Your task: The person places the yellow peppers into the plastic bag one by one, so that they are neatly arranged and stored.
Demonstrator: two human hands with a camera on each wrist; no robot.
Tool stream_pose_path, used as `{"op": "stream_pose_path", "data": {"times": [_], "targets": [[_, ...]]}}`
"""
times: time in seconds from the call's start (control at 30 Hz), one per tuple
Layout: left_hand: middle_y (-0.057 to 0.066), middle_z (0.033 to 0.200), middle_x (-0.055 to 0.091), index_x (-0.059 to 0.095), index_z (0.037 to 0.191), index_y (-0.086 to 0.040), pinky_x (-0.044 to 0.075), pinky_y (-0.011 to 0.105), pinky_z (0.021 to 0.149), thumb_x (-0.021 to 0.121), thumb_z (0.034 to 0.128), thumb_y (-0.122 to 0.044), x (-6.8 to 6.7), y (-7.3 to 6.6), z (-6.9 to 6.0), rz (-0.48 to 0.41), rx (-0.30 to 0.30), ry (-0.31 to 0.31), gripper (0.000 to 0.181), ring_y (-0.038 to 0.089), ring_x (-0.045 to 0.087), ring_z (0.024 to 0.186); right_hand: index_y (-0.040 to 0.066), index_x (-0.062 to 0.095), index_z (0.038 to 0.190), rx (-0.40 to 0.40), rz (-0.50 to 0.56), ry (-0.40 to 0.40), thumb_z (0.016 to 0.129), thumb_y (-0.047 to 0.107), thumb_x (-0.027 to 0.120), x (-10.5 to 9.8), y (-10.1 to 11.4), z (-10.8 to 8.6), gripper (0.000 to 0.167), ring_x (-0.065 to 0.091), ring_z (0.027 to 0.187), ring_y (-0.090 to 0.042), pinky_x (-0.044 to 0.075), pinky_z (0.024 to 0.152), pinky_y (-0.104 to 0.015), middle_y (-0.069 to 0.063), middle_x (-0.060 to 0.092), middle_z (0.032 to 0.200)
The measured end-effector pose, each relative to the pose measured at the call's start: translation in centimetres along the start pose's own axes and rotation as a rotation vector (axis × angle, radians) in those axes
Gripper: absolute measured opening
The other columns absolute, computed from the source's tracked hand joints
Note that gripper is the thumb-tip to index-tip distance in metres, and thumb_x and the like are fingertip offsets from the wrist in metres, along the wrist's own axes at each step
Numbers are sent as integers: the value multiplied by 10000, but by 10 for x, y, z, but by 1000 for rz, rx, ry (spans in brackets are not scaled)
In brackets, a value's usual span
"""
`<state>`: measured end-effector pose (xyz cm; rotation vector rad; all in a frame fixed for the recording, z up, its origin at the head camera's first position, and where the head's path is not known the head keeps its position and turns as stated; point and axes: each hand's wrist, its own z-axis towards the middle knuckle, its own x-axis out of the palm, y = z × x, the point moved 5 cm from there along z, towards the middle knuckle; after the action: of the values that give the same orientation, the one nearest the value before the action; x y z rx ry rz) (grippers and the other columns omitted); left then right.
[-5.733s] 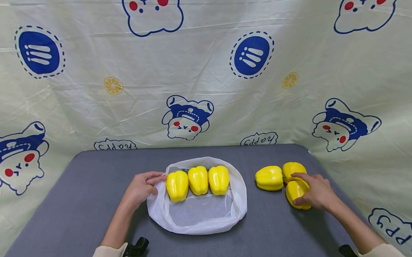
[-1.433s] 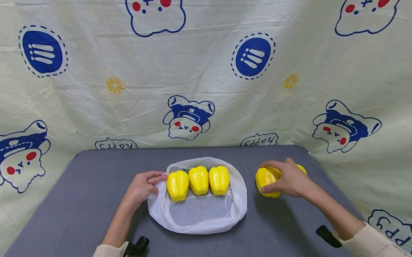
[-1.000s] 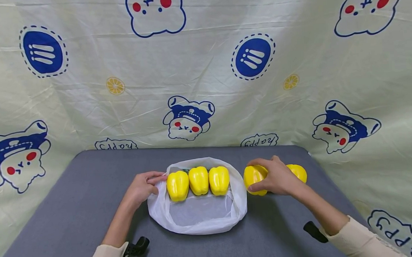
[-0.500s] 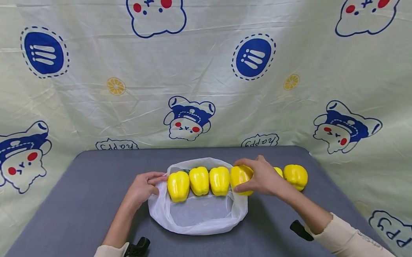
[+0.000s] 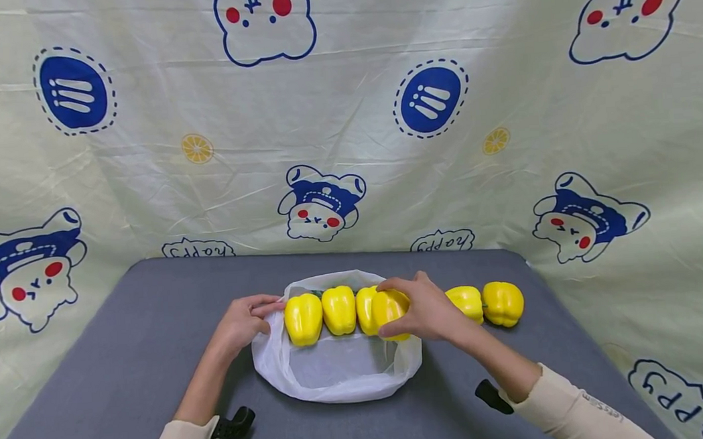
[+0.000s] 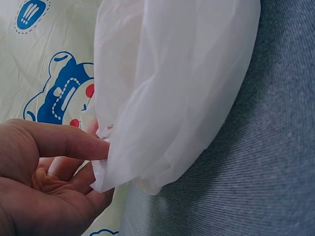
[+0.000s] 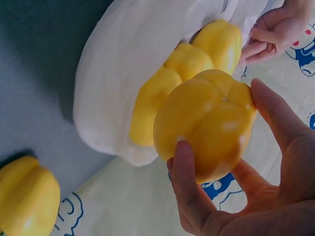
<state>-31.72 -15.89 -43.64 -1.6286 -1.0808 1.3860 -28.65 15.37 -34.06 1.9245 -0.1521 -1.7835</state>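
Note:
My right hand (image 5: 428,307) grips a yellow bell pepper (image 7: 206,125) between thumb and fingers, over the right side of a white plastic bag (image 5: 344,392). Three yellow bell peppers (image 5: 304,320) lie in a row inside the bag's open mouth; the held one partly covers the rightmost in the head view. At the bag's left rim my left hand (image 5: 241,323) pinches the thin plastic (image 6: 142,147) between thumb and fingers, as the left wrist view shows.
Two more yellow bell peppers, one lying on its side (image 5: 467,304) and one beside it (image 5: 504,303), are on the grey table (image 5: 170,311) right of the bag. A printed curtain (image 5: 346,126) hangs behind the table.
My right hand has taken the nearest bell pepper from the group on the right and carried it left, over the bag. The left hand stays at the bag's rim.

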Motion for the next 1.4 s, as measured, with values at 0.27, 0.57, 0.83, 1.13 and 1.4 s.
{"op": "stream_pose_path", "data": {"times": [0.27,0.57,0.83,1.13,1.4], "targets": [[99,1264,723,638,1350,-37,467,525,1090,568,789,151,0,1,-1,1,4,-4,595,352,506,1367,277,666,1306,-2,1,27,676,380,918,18,16,4,686,520,966,-259,513,747,-392,-119,548,1130],[93,1263,725,641,1348,-42,453,534,1101,576,787,144,0,2,-1,7,2,-5,594,352,504,1362,284,670,1298,-29,45,57,678,371,920,33,30,4,674,522,1046,-283,544,826,-452,-175,531,1289],[95,1263,724,640,1347,-39,429,547,1120,577,790,142,-1,1,-1,-1,1,-7,590,360,497,1370,262,669,1299,-71,50,68,679,356,916,45,40,6,674,499,1093,-269,553,857,-425,-121,569,1278],[101,1267,722,643,1342,-36,434,542,1116,580,790,140,1,-1,-2,-1,11,0,583,354,508,1363,256,660,1311,-84,90,106,684,354,916,57,48,8,684,499,1083,-276,553,863,-443,-170,546,1276],[102,1268,721,658,1327,-42,451,532,1101,598,775,136,0,-1,-2,17,19,-4,584,352,510,1352,246,667,1300,-124,90,134,685,357,913,66,58,8,671,489,1072,-258,516,843,-442,-104,571,1204]]}}
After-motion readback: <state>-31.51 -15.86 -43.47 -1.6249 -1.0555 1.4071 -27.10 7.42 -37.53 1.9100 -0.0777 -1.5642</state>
